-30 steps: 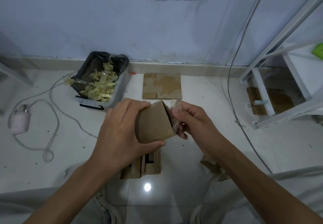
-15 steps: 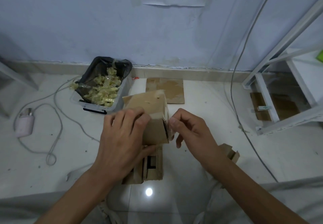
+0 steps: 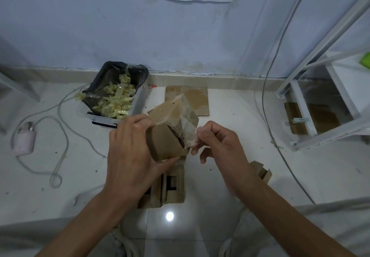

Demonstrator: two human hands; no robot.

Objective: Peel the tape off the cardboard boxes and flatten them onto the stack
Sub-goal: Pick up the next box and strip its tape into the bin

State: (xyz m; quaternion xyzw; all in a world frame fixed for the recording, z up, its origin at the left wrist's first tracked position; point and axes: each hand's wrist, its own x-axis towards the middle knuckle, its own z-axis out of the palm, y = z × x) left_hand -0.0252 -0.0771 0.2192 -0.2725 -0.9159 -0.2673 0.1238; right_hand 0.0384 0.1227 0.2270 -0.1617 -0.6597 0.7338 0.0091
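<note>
In the head view we hold a small cardboard box in the air over the white floor, at frame centre. Our left hand wraps it from the 9 o'clock side, grip clamped on the box with thumb underneath and fingers over the top face. Our right hand, at 3 o'clock of the box, has its grip pinched together on a strip of clear tape that is lifted off the box's right edge but looks attached along the top.

We judge the peeling step to be under way, with flattening not yet begun. The next move calls for a steady pull of the strip away toward 3 o'clock while the left hand braces the box, so the tape comes off whole rather than tearing the paper skin.

At 11 o'clock of the box stands a bin lined with a black bag, holding crumpled yellowish tape, the likely place for the strip. At 12 o'clock, near the wall, lies a flat cardboard stack. Below our hands, at 6 o'clock, another cardboard piece lies on the floor, and one more shows beside the right wrist
</note>
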